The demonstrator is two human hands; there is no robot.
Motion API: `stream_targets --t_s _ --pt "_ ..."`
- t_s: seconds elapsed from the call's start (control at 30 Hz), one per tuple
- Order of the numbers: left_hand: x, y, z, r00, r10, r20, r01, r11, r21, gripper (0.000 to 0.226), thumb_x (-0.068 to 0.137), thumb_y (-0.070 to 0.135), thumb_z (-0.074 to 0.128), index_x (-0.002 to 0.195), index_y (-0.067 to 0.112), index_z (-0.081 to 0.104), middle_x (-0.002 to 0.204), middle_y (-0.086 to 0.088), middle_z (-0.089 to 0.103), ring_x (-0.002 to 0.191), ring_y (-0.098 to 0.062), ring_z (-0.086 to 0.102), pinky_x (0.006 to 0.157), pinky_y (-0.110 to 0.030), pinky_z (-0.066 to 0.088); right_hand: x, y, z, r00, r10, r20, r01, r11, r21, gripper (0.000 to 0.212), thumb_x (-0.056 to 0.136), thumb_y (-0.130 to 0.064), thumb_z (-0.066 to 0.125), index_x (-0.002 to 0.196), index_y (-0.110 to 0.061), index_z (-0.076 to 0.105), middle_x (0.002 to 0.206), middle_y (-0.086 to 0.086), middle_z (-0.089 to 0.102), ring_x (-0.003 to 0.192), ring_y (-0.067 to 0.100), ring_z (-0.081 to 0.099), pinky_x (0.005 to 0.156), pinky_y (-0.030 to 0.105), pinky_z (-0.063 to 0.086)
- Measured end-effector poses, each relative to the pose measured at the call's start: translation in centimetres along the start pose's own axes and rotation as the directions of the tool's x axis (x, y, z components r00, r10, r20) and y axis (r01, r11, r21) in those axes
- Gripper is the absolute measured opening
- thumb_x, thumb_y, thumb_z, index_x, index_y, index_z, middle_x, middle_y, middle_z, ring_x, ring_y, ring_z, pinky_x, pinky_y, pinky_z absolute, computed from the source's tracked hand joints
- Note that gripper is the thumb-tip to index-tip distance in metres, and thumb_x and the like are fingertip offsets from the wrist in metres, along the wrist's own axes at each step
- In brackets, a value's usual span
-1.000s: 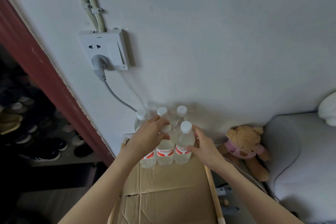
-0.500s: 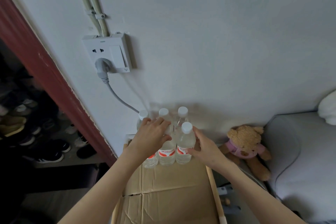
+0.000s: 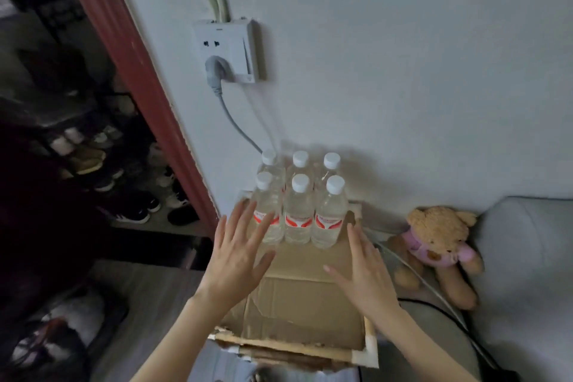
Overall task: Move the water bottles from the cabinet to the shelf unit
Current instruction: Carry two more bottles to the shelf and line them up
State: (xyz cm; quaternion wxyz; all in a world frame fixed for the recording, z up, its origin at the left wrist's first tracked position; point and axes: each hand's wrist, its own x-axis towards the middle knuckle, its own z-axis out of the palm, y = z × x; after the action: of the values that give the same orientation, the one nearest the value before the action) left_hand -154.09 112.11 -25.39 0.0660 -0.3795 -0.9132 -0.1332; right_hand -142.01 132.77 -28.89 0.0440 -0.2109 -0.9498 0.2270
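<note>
Bottles: I see 6 water bottles (image 3: 299, 211) standing up in 2 rows of 3, white caps, red labels, at the far end of the cardboard sheet (image 3: 305, 298), right by the wall (image 3: 403, 56).
Cardboard: flat sheet lying on a wood-edged top (image 3: 370, 347); can't tell what the unit under it is.
L hand: my left hand (image 3: 237, 260) is flat w/ fingers spread, holding nothing. Fingertips are in front of the front-left bottle; can't tell if they touch.
R hand: my right hand (image 3: 362, 273) also flat, fingers straight, holding nothing, over the right edge of the cardboard, near the front-right bottle but apart.
Wall: socket box (image 3: 228, 53) w/ grey plug (image 3: 214, 70), cord runs down behind the bottles.
Right side: teddy bear (image 3: 440, 245) next to a grey cushion (image 3: 527, 257).
Left side: dark shoe rack (image 3: 102, 164) w/ shoes.
</note>
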Motion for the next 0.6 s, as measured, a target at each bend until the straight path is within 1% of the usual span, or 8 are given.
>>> stream_targets --t_s 0.13,0.23,0.33,0.4,0.43,0.5,0.57,0.6 --pt "-7.8 0.4 2.0 0.96 -0.269 0.079 0.266 0.963 0.045 0.065 0.08 0.051 0.036 0.14 0.032 0.019 0.149 -0.01 0.027 0.136 -0.037 0.024 0.107 -0.057 0.023 -2.9 0.5 2.7 0.966 -0.222 0.131 0.238 0.964 -0.119 0.083 0.078 -0.063 0.044 0.142 -0.015 0.024 0.14 0.016 0.044 0.124 0.034 0.048 0.097 0.049 0.043" --pt "-14.0 1.2 2.4 0.898 -0.432 0.084 0.427 0.902 0.072 0.063 0.083 0.053 0.033 0.141 0.03 0.022 0.146 -0.013 0.031 0.134 -0.039 0.027 0.104 -0.062 0.029 -4.2 -0.9 4.3 0.904 -0.363 0.225 0.393 0.913 -0.109 0.081 0.076 -0.058 0.057 0.139 -0.017 0.028 0.138 0.016 0.047 0.12 0.035 0.051 0.094 0.053 0.043" --pt "-20.5 2.0 1.4 0.811 -0.585 0.03 0.578 0.807 0.12 0.06 0.088 0.057 0.021 0.14 0.027 0.025 0.145 -0.016 0.032 0.132 -0.041 0.029 0.103 -0.059 0.029 -5.7 -4.2 5.8 0.814 -0.494 0.306 0.533 0.844 -0.054 0.071 0.079 -0.059 0.04 0.136 -0.018 0.032 0.135 0.015 0.05 0.118 0.036 0.054 0.093 0.054 0.043" --pt "-24.8 2.6 0.5 0.717 -0.697 -0.017 0.694 0.711 0.109 0.06 0.085 0.054 0.029 0.14 0.028 0.027 0.145 -0.016 0.032 0.132 -0.041 0.029 0.102 -0.059 0.031 -6.9 -7.1 6.6 0.735 -0.575 0.359 0.618 0.786 -0.008 0.07 0.077 -0.06 0.038 0.133 -0.019 0.036 0.131 0.014 0.055 0.112 0.035 0.058 0.089 0.053 0.046" --pt "-28.0 3.0 -0.1 0.639 -0.768 -0.048 0.768 0.633 0.093 0.061 0.084 0.053 0.03 0.14 0.028 0.027 0.146 -0.016 0.032 0.133 -0.041 0.028 0.103 -0.059 0.03 -8.2 -9.2 7.4 0.678 -0.634 0.372 0.672 0.74 0.036 0.07 0.077 -0.06 0.039 0.134 -0.021 0.036 0.133 0.012 0.053 0.113 0.035 0.057 0.091 0.052 0.045" --pt "-31.1 4.0 -0.3 0.568 -0.821 -0.057 0.822 0.564 0.072 0.062 0.086 0.058 0.023 0.141 0.029 0.025 0.147 -0.014 0.031 0.135 -0.039 0.024 0.104 -0.057 0.028 -9.0 -10.9 8.4 0.629 -0.686 0.366 0.716 0.695 0.072 0.072 0.077 -0.063 0.037 0.137 -0.025 0.028 0.141 0.01 0.045 0.122 0.034 0.05 0.102 0.049 0.036" --pt "-36.2 5.4 -0.9 0.434 -0.896 -0.091 0.901 0.43 0.058 0.063 0.088 0.062 0.011 0.14 0.029 0.025 0.146 -0.014 0.031 0.135 -0.037 0.023 0.103 -0.056 0.028 -11.7 -14.1 9.5 0.507 -0.777 0.373 0.811 0.577 0.099 0.073 0.079 -0.065 0.031 0.14 -0.027 0.02 0.147 0.009 0.036 0.132 0.031 0.038 0.11 0.046 0.02" --pt "-38.9 6.1 -1.2 0.362 -0.925 -0.114 0.932 0.358 0.055 0.064 0.088 0.062 0.008 0.139 0.029 0.027 0.145 -0.014 0.034 0.134 -0.036 0.023 0.101 -0.056 0.03 -13.4 -15.8 10.0 0.446 -0.806 0.389 0.849 0.519 0.101 0.074 0.079 -0.065 0.029 0.141 -0.026 0.021 0.148 0.009 0.036 0.134 0.029 0.036 0.111 0.047 0.019"
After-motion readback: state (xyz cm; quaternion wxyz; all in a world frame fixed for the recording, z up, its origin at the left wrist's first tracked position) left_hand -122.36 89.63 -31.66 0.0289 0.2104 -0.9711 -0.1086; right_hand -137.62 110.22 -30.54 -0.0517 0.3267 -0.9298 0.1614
